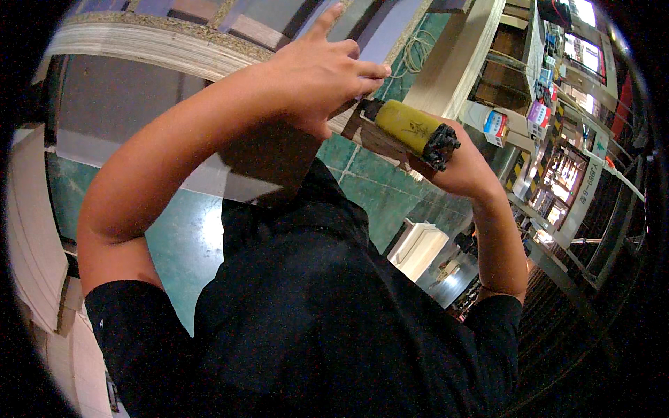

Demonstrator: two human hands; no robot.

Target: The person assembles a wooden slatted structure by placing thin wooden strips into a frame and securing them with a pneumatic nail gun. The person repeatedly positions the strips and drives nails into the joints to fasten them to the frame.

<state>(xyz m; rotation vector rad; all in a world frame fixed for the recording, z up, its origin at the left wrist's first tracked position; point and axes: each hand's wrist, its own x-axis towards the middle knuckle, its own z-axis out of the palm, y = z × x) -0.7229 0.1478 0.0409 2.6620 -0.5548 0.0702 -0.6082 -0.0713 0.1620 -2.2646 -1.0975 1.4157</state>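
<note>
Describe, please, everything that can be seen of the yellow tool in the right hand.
The yellow tool has a rounded, roughly cylindrical body with dark marks; its exact material is unclear. A lumpy black end faces the picture's lower right, while a narrower dark piece at the opposite end points toward the left hand. The tool sits aslant in the grip of the right hand, which is partly hidden behind it.

A green floor (181,272) ran beneath everything, glossy at the left, with pale lines crossing it nearer the middle. A coiled pale cord (416,56) lay on it at the far side, and a pale wooden piece (421,254) sat low to the right. At the far left, a thick layered slab (146,43) carried speckled chipboard strips (174,26) along its top.
</note>
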